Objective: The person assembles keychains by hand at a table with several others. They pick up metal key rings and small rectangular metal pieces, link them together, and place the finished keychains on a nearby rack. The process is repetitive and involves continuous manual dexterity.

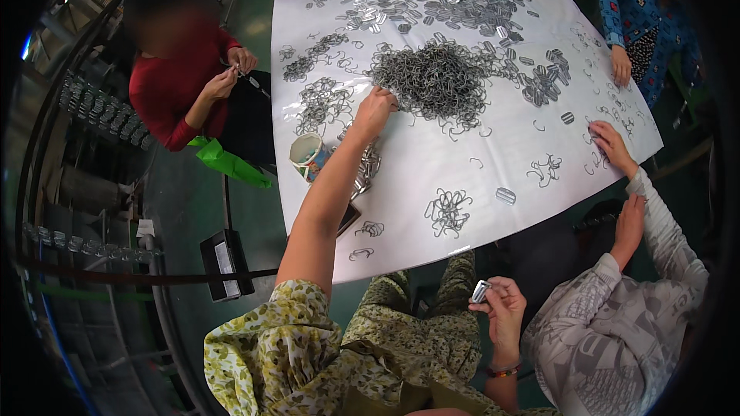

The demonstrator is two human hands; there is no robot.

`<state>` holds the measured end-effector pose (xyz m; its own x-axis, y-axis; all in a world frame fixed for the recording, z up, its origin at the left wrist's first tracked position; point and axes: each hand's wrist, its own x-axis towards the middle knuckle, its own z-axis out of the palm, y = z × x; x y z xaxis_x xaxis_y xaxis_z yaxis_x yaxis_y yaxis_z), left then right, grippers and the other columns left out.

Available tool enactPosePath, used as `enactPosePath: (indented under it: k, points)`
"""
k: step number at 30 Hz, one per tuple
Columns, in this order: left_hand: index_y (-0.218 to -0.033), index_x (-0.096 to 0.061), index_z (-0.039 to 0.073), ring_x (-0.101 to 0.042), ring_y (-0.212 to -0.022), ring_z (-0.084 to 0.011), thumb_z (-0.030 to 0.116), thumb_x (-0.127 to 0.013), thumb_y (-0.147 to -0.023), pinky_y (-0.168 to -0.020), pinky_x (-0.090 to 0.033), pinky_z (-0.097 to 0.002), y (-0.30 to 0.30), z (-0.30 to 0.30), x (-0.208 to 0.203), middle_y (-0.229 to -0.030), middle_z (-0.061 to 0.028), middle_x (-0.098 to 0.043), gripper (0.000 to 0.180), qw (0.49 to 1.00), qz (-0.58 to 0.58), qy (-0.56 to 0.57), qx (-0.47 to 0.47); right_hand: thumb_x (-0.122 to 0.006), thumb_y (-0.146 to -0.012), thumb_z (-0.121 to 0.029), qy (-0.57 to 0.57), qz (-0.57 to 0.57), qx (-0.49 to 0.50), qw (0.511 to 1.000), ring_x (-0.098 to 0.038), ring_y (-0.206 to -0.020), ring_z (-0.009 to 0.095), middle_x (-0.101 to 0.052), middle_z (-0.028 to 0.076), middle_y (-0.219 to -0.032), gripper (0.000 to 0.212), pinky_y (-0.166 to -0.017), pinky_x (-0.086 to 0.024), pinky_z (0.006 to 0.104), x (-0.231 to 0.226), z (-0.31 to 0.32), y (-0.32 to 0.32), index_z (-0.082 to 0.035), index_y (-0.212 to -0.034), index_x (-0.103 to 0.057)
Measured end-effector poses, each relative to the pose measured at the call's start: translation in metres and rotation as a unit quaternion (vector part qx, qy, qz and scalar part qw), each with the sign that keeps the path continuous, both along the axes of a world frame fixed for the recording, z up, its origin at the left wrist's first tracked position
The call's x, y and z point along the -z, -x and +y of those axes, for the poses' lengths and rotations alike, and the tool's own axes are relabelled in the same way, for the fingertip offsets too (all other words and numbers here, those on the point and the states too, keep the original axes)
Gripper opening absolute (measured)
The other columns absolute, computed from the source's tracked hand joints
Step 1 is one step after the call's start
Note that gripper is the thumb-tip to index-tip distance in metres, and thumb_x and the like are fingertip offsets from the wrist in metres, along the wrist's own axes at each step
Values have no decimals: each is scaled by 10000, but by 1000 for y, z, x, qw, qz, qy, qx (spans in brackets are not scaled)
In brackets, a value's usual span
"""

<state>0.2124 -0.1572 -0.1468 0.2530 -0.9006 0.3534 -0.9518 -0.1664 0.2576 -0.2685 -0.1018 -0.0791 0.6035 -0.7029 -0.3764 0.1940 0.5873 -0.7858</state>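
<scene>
My left hand (376,113) reaches far over the white-covered table (393,219), its fingers curled at the left edge of a large heap of bent wire hooks (435,81). Whatever lies between those fingertips is hidden. Near my lap, off the table's front edge, my right hand (505,308) pinches a small shiny slotted metal buckle (479,291) between thumb and fingers. A smaller cluster of hooks (448,212) lies on the near part of the table, with a single slotted metal plate (506,196) to its right.
A white bucket (308,156) stands left of my forearm, beside shiny metal pieces (366,169). Slotted plates (470,6) spread across the far side. Co-workers sit around: a red sleeve (169,100) at left, a grey patterned sleeve (667,239) at right. A black crate (226,264) sits low left.
</scene>
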Motion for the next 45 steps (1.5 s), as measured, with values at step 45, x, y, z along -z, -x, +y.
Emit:
enactPosePath:
  k: [45]
  points:
    - [-959, -594, -9, -596, -900, -218, 55, -609, -861, -767, -482, -315, 317, 159, -118, -985, -116, -615, 118, 906, 393, 146, 65, -617, -839, 44, 160, -23, 14, 987, -646, -728, 154, -659, 126, -871, 177, -658, -582, 287, -21, 17, -26, 70, -1009, -575]
